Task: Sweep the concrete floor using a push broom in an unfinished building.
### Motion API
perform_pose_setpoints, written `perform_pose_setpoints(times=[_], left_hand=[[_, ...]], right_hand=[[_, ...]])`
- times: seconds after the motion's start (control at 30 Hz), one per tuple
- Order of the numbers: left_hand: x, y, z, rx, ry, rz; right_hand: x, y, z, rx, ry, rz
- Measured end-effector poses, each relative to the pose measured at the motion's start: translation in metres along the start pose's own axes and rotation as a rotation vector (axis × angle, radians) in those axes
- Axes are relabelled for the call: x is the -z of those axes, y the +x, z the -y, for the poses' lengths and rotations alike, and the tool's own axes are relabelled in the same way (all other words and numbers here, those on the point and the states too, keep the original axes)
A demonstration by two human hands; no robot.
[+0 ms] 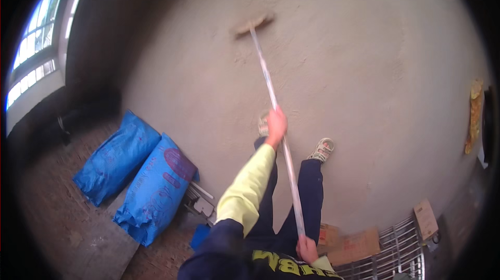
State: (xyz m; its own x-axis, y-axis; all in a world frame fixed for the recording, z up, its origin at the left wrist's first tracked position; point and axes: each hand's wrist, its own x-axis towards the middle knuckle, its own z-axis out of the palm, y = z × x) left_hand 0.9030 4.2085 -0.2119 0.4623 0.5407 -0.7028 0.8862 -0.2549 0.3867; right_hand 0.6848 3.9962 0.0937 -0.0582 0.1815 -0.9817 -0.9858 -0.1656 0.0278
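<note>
Left fingers [278, 123]: clamped around pole [265, 72], mid-length
Right fingers [306, 249]: closed on its five-o'clock end
Wide head [259, 22]: twelve o'clock

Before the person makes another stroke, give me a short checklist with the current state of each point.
1. Left hand wrapped around the long pole: ok.
2. Right hand gripping near the pole's lower end: ok.
3. Broom-like head apart from the two blue sacks: ok.
4. Strapped right shoe away from the head: ok.
5. Head's full edge touching the floor: cannot tell, it is blurred.
6. Pole's near end apart from the cardboard: cannot tell, the hand covers it.
</note>
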Motion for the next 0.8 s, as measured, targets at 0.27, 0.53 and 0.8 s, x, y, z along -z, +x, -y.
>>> perform_pose_setpoints(times=[0.27, 0.53, 0.8], left_hand=[[0.137, 0.312, -0.189, -0.214, 0.082, -0.29], [0.105, 0.17, -0.111, -0.12, -0.223, 0.021], [0.01, 0.008, -0.13, 0.054, -0.015, 0.223]], right_hand=[[-0.131, 0.133, 0.292, 0.251, -0.048, 0.178], [-0.116, 0.02, 0.188, 0.145, 0.056, -0.018], [-0.05, -0.076, 0.097, 0.043, -0.213, -0.416]])
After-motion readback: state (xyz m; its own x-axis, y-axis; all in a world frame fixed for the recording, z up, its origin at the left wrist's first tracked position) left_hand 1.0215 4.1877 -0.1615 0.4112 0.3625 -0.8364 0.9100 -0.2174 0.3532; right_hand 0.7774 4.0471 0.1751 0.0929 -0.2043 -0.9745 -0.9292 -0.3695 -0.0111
